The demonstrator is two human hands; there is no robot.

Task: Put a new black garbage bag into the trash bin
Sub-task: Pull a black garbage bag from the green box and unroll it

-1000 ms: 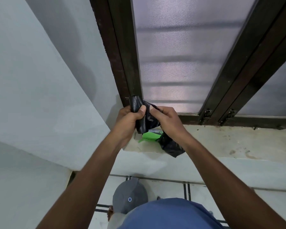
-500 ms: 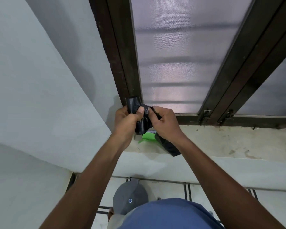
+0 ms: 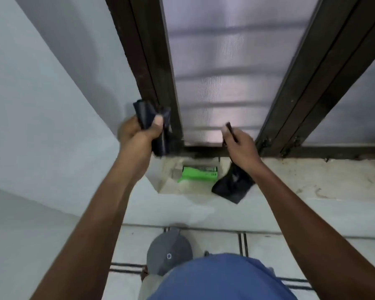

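Note:
My left hand (image 3: 136, 133) is closed around a folded bundle of black garbage bags (image 3: 146, 114), held up against the dark window frame. My right hand (image 3: 240, 148) grips a separate black garbage bag (image 3: 232, 187). Its folded body hangs below the palm over the ledge, and a thin end sticks up above my fingers. The two hands are well apart, with no plastic joining them. A grey domed lid (image 3: 169, 250), perhaps the trash bin, shows on the floor below, partly hidden by my blue shirt.
A green packet (image 3: 198, 173) lies on the stained window ledge (image 3: 312, 180) between my hands. The dark window frame (image 3: 151, 61) with frosted panes rises behind it. A pale wall (image 3: 41, 105) closes the left side. White floor tiles (image 3: 290, 252) lie below.
My hands were together on one black bundle. Now they have pulled apart: the left went up and left with the bundle, the right went right with a separated bag. The green packet is uncovered.

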